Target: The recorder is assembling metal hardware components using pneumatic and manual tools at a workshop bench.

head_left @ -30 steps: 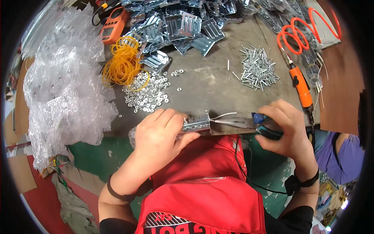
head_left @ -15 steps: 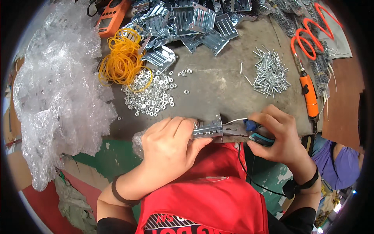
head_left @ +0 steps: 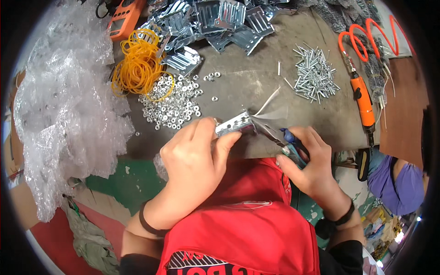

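Observation:
My left hand (head_left: 192, 149) is closed around a shiny slotted metal bracket (head_left: 233, 124), thumb along its near side, just above the table's front edge. My right hand (head_left: 311, 158) is wrapped round the blue-and-teal handles of a pair of pliers (head_left: 294, 153). The pliers' jaws point up and left, reaching the right end of the bracket; motion blur hides whether they touch it. From that same end a thin white wire (head_left: 269, 101) sticks up to the right, also smeared.
Behind my left hand lie many nuts (head_left: 172, 103), rubber bands (head_left: 137, 64) and stacked metal brackets (head_left: 220, 20). Screws (head_left: 316, 73) are piled at the back right, near an orange power screwdriver (head_left: 363, 103) on a coiled hose. Bubble wrap (head_left: 73, 105) drapes the left side.
The bracket has tilted, its right end now higher. My right hand and the pliers have shifted slightly left and turned, handles lower than the jaws. The white wire now points upward.

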### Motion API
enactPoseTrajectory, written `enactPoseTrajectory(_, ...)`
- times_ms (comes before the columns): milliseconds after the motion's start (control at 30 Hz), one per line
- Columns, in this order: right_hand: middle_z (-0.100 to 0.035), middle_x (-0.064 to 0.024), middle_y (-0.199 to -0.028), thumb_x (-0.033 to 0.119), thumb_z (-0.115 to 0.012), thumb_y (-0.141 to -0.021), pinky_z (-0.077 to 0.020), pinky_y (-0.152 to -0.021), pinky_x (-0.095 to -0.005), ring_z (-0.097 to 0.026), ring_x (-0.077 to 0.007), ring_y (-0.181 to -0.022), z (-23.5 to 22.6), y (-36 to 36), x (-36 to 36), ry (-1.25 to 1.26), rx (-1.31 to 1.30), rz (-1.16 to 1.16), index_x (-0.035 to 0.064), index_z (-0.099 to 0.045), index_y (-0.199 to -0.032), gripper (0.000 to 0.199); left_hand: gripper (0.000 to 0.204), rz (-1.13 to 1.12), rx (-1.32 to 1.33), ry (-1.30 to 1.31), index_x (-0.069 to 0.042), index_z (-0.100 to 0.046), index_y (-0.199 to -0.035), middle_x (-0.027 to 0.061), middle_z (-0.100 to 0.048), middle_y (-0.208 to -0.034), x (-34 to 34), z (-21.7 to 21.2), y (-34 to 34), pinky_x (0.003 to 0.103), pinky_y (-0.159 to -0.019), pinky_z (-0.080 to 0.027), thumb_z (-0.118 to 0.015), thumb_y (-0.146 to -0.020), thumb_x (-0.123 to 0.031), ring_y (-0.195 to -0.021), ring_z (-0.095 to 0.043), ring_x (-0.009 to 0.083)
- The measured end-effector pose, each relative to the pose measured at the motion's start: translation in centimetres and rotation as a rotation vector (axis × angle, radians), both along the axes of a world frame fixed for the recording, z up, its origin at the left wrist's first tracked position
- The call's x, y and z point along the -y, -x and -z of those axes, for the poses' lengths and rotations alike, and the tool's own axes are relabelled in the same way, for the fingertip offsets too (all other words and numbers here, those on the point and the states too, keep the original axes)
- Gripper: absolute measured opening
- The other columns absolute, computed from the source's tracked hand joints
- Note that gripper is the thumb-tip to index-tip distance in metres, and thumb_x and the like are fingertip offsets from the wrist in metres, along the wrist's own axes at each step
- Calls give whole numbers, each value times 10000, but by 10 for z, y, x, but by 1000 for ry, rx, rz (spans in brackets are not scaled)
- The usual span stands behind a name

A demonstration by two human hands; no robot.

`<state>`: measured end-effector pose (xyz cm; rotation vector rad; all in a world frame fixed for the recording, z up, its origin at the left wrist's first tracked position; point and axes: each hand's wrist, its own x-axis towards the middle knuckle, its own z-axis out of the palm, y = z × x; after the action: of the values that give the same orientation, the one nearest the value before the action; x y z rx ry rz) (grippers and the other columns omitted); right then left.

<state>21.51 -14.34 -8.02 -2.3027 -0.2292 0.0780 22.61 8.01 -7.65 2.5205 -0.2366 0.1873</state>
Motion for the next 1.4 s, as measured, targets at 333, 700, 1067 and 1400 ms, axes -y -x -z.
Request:
enactPoseTrajectory(333, -520, -77, -751, 178, -758, -617, -456, -572, -341, -565, -263, -643, -37, 4, 51, 267, 70, -157, 75, -614, -932, 361, 286, 140, 166, -55, -26, -576, -845, 76, -533, -673, 1, 9, 10, 344, -525, -417, -748, -704, -206, -586, -527, 248)
enactPoseTrajectory(700, -499, -76, -766, 248, -717, -656, -442, -569, -372, -553, -277, -691, -20, -20, 46, 357, 178, -272, 101, -605, -937, 336, 316, 235, 207, -59, -31, -608, -846, 53, -544, -660, 1, 9, 9, 330, -513, -404, -757, -692, -263, -564, -519, 218)
enactPoseTrajectory(1067, -519, -70, -794, 265, -731, -653, -458, -589, -365, -561, -259, -685, -3, -30, 30, 329, 138, -346, 104, -622, -969, 371, 330, 260, 68, -72, -24, -606, -843, 63, -540, -646, -1, 2, -1, 336, -504, -401, -727, -737, -313, -554, -520, 229)
enactPoseTrajectory(1400, -531, -55, -775, 215, -762, -616, -459, -568, -349, -569, -240, -672, -7, -15, 19, 296, 127, -205, 105, -641, -983, 402, 345, 236, 58, -52, -19, -603, -847, 69, -544, -644, 0, 2, -1, 344, -500, -400, -708, -753, -334, -539, -519, 243)
